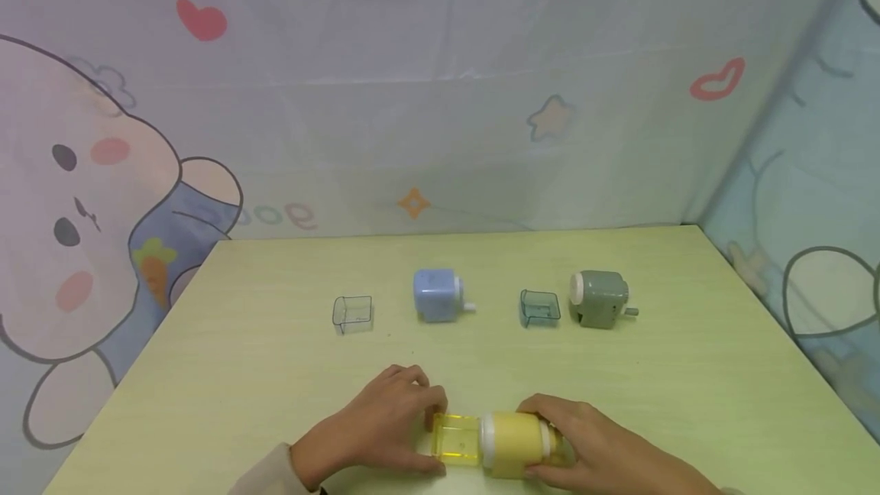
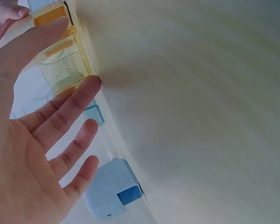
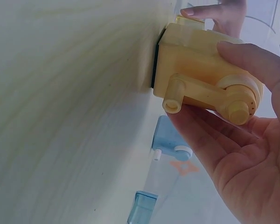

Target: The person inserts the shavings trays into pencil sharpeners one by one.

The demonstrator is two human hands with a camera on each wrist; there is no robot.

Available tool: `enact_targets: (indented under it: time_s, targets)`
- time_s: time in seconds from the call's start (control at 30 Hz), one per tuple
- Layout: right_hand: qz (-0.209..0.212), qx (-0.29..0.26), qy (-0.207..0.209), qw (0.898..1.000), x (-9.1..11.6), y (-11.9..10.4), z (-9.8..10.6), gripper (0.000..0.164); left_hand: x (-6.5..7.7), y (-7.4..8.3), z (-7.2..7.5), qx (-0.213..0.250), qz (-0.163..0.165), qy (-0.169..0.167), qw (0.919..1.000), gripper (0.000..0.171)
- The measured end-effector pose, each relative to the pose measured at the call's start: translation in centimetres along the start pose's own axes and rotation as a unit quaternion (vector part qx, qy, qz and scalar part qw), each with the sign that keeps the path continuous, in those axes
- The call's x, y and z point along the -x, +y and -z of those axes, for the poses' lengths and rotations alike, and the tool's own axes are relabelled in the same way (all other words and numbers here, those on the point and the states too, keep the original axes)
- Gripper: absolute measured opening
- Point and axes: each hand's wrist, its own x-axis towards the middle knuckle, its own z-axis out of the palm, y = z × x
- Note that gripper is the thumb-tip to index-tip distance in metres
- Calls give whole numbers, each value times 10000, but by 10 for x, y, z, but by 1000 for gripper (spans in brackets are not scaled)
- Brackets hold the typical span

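Observation:
In the head view, my right hand grips a yellow crank pencil sharpener near the front of the table, thumb on one side and fingers on the other. Its crank handle faces the right palm in the right wrist view. Left of the sharpener is a see-through yellow shavings drawer, its near end close to the white rim of the sharpener. My left hand pinches this drawer between thumb and index finger at its outer end. The other left fingers are spread apart in the left wrist view.
Farther back on the table stand a blue sharpener and a grey-green sharpener. To the left of each lies a small see-through drawer: a clear drawer and a teal drawer. A printed cloth hangs behind the table.

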Motion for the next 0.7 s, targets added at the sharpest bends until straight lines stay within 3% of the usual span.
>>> enact_targets:
  time_s: [0.3,0.7]
  targets:
    - [-93,-3,-45,9999,0,0,1,42,-4,2,-2,36,-69,105,9999,50]
    - [8,38,-37,10000,-1,-1,1,41,-11,5,-3,-49,-23,-1,10000,49]
